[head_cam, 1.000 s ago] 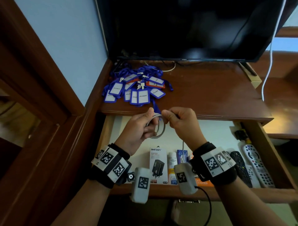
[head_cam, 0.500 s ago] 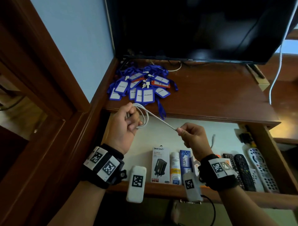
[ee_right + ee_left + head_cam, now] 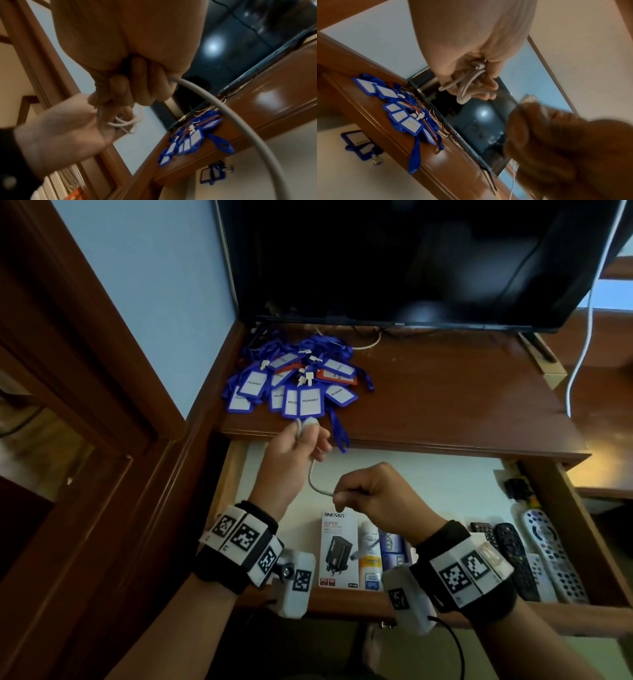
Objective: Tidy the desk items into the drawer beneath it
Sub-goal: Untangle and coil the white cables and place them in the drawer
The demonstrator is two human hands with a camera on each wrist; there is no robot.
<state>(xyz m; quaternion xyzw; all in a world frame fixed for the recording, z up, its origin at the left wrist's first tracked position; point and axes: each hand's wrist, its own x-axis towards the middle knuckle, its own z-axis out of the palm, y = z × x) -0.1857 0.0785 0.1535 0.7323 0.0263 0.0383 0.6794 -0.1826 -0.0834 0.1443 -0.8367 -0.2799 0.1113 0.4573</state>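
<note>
L hand [image 3: 297, 450] grips coiled cable [image 3: 317, 479] over open drawer [image 3: 428, 474]; R hand [image 3: 373, 491] pinches the loose end. Span btwn hands went slack and short vs 0.5 s ago (another loop wound). Coil nearly done; badges [image 3: 294, 385] still on tabletop [image 3: 445, 405].

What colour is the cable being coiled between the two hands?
The cable is pale grey-white, clearest in the left wrist view.
</note>
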